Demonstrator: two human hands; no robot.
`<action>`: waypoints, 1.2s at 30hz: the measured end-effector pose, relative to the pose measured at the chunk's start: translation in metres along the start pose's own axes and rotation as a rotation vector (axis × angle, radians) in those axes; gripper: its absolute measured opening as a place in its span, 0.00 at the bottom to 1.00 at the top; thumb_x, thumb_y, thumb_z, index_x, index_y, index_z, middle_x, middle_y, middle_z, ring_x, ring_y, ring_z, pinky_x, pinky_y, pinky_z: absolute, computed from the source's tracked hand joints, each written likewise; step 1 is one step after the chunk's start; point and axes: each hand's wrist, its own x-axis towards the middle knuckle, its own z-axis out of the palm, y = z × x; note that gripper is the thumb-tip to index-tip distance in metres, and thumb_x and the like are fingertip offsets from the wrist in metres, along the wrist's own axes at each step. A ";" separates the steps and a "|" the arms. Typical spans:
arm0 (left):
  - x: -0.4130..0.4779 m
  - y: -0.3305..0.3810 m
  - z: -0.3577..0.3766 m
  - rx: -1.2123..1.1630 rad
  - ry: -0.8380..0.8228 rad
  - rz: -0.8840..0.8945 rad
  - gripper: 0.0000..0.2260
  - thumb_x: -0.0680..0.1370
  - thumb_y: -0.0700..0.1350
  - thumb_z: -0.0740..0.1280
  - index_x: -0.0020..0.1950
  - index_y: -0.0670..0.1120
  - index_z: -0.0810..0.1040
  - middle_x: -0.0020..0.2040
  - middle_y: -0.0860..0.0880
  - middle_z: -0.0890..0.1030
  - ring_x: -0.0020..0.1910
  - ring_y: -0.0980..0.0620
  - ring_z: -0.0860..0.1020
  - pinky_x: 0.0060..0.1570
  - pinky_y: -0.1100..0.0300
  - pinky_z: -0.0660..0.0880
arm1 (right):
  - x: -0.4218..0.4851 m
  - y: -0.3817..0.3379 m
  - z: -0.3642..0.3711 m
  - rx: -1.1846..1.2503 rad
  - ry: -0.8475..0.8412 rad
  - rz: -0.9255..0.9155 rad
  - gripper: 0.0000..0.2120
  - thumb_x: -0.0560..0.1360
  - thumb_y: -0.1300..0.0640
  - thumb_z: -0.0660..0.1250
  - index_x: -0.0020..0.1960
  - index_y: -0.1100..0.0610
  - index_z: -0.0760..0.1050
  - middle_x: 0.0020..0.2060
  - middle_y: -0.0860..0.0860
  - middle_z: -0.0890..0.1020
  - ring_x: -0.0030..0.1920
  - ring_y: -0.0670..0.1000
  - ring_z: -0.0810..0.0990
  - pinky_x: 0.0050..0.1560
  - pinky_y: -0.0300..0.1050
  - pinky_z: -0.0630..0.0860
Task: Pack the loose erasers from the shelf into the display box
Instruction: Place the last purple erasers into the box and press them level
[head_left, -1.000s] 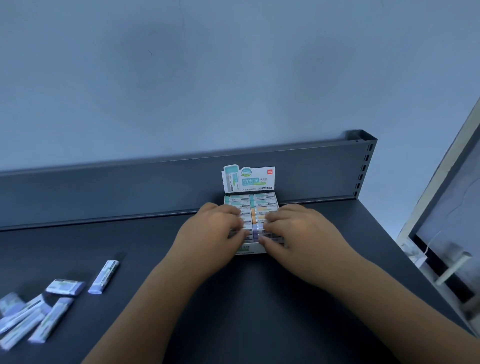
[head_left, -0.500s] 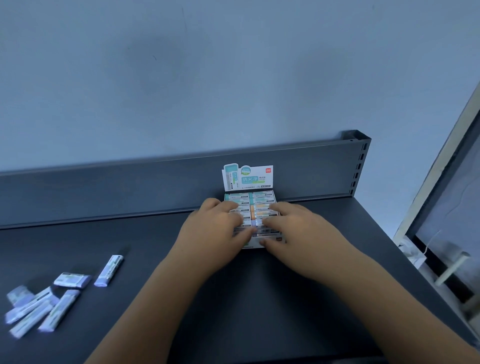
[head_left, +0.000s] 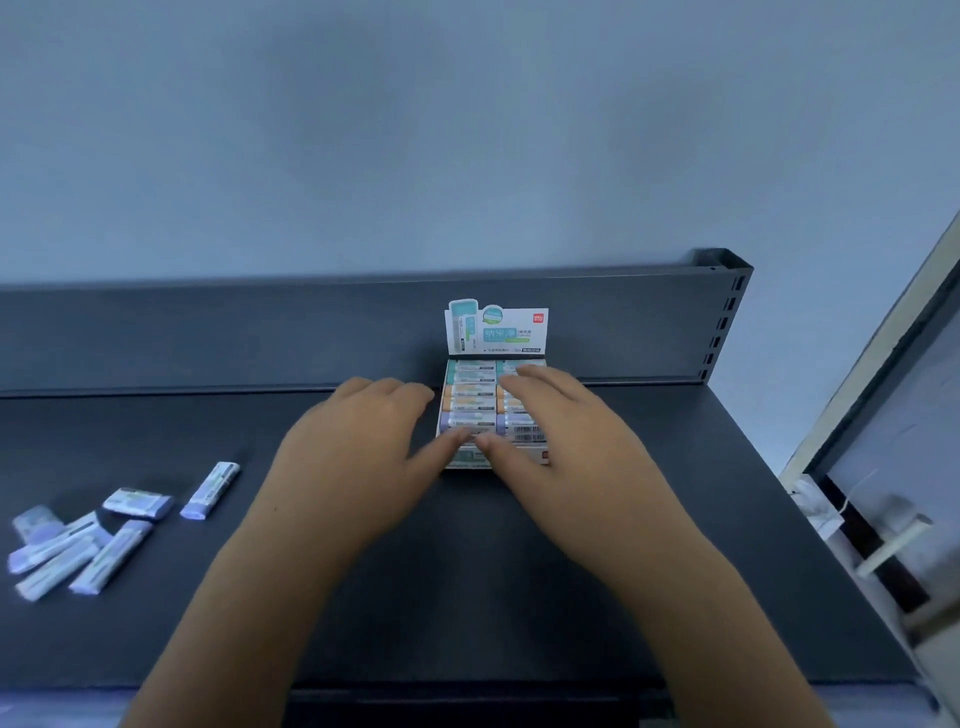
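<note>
**Loose erasers lie well to the left of both hands**

The loose erasers (head_left: 88, 540) sit in a small scatter at the far left of the shelf (head_left: 519, 597), six or so, though blur makes the count uncertain. Most lie with their long axes slanting from near-left up to far-right; one single eraser (head_left: 210, 490) lies apart from the pile, nearest the hands, slanted the same way.

The display box (head_left: 496, 332) stands against the shelf's back rail, its printed header card upright, its rows of erasers running left to right. The front row looks only partly filled.

The left hand (head_left: 358, 457) rests at the box's left side, fingers spread and holding nothing, its thumb at the front row. The right hand (head_left: 561, 447) lies flat over the right column, likewise empty, thumb meeting the other.

The left hand is clearly the nearer one, so the next pick likely falls to it: a reach leftward and toward the body.
</note>
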 end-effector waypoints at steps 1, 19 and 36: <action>-0.004 -0.002 0.002 -0.002 0.001 -0.015 0.35 0.73 0.72 0.46 0.63 0.53 0.78 0.59 0.54 0.82 0.61 0.50 0.76 0.56 0.48 0.77 | -0.001 -0.001 0.003 0.016 0.009 0.004 0.25 0.79 0.41 0.63 0.74 0.48 0.70 0.74 0.43 0.69 0.75 0.44 0.65 0.73 0.44 0.67; -0.045 -0.113 0.002 -0.110 0.023 -0.007 0.34 0.74 0.70 0.50 0.66 0.50 0.78 0.62 0.54 0.80 0.64 0.50 0.74 0.60 0.51 0.75 | 0.003 -0.092 0.076 0.066 -0.021 0.065 0.26 0.79 0.42 0.65 0.75 0.49 0.68 0.69 0.40 0.71 0.70 0.41 0.67 0.67 0.34 0.63; -0.066 -0.174 -0.013 -0.119 -0.026 -0.069 0.35 0.71 0.70 0.47 0.62 0.51 0.79 0.59 0.56 0.80 0.62 0.52 0.73 0.59 0.52 0.75 | 0.013 -0.138 0.127 0.146 -0.080 0.045 0.24 0.77 0.43 0.67 0.71 0.49 0.73 0.65 0.40 0.75 0.67 0.41 0.72 0.64 0.36 0.66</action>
